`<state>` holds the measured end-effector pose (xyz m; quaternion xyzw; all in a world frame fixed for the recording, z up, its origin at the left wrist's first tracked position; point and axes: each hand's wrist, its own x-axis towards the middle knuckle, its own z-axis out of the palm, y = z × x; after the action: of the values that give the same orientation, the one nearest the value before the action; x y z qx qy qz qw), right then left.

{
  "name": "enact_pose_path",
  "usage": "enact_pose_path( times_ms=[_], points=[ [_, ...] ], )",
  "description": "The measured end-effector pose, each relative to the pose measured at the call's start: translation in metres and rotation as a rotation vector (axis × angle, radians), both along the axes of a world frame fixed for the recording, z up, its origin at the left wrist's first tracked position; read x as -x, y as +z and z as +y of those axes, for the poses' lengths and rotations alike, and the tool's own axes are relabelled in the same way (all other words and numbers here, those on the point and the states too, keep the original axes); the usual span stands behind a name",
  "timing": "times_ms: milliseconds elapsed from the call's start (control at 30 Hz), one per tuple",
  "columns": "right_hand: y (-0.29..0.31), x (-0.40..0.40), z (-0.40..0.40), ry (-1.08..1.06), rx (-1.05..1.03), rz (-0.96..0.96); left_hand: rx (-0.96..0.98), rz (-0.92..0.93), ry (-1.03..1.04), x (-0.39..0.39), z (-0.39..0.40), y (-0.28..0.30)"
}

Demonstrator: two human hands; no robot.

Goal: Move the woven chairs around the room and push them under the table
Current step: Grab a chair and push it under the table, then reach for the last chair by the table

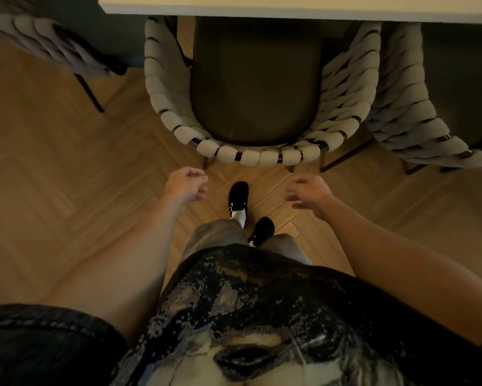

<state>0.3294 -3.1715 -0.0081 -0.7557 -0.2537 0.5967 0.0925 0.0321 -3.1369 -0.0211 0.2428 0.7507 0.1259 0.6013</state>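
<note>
Nearest, both bare hands hover over the herringbone wood floor (pixel 67 168), loosely curled and holding nothing: left hand (pixel 188 186), right hand (pixel 309 193). Just beyond them, untouched, the beige rope-woven chair with dark seat (pixel 251 156) sits partly under the pale tabletop (pixel 290 8).

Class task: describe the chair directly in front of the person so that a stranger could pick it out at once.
Start at the pale table along the top edge. Three woven chairs stand by it; take the middle chair, partly under it. Unlike its neighbours, its whole curved rope back and dark seat show, facing both empty hands.
</note>
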Motion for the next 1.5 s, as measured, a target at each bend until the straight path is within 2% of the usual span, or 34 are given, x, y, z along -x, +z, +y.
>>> enact_pose_path(
  times_ms=[67,200,500,733,1100,1500],
  points=[
    [0.003,0.008,-0.009,0.165,0.002,-0.035,0.011,0.056,-0.132,0.004,-0.015,0.003],
    [0.006,0.031,-0.026,0.399,-0.014,-0.081,0.063,0.081,-0.158,0.017,-0.051,0.006],
    [0.012,0.089,-0.037,0.747,-0.016,-0.118,0.118,0.051,-0.011,0.077,-0.120,0.013],
    [0.017,0.161,-0.007,0.985,-0.007,-0.168,0.105,0.033,0.148,0.148,-0.149,0.015],
    [0.028,0.324,0.049,1.179,-0.091,-0.198,0.096,0.025,0.311,0.285,-0.151,0.018],
    [0.013,0.471,0.121,1.235,-0.092,-0.127,0.074,0.060,0.430,0.408,-0.109,0.016]
  ],
)
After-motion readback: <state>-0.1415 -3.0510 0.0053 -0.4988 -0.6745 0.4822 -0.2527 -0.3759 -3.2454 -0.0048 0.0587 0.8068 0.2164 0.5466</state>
